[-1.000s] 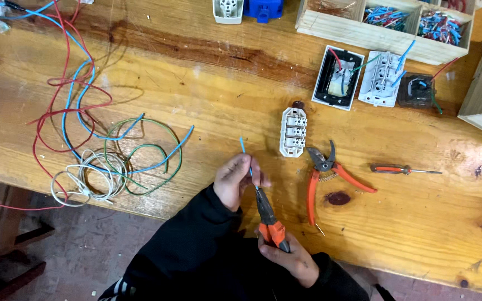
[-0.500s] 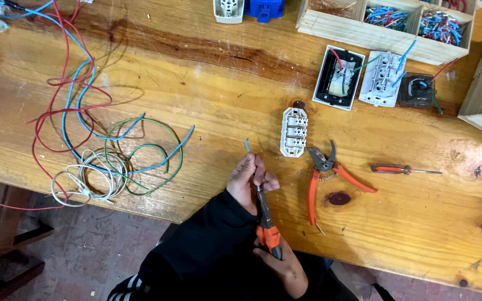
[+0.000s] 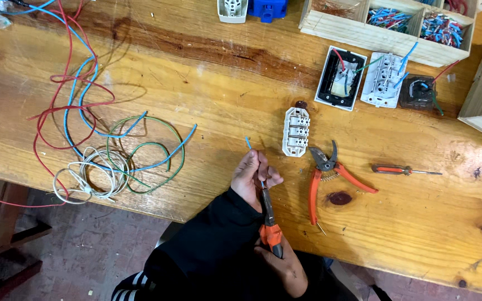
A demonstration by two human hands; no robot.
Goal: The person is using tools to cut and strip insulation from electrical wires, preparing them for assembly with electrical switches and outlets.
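At the far left of the wooden workbench (image 3: 207, 72) lay a loose tangle of red, blue, green and white wires (image 3: 93, 150), well apart from the work. Near the bench's front edge the left hand (image 3: 255, 177) was closed around a short blue wire (image 3: 249, 144), pinching it between fingers and thumb so that its free end stuck up and away from the person, toward the upper left. The wire's long axis ran nearly in line with the orange-handled pliers (image 3: 269, 220), whose nose met the wire's lower end just below the left hand; the right hand (image 3: 285, 266), nearer the body, was clenched on the orange grips. So the wire lay straight ahead of the pliers, and the left hand was the nearer hand to it. Just right of the wire's tip sat a white terminal block (image 3: 295, 132), close but not touching. Farther right lay open orange cutters (image 3: 330, 177), then a small screwdriver (image 3: 405, 170). Beyond them stood switch modules (image 3: 364, 78) and wooden trays of wire offcuts (image 3: 389, 33), nothing crossing the line of wire and pliers.
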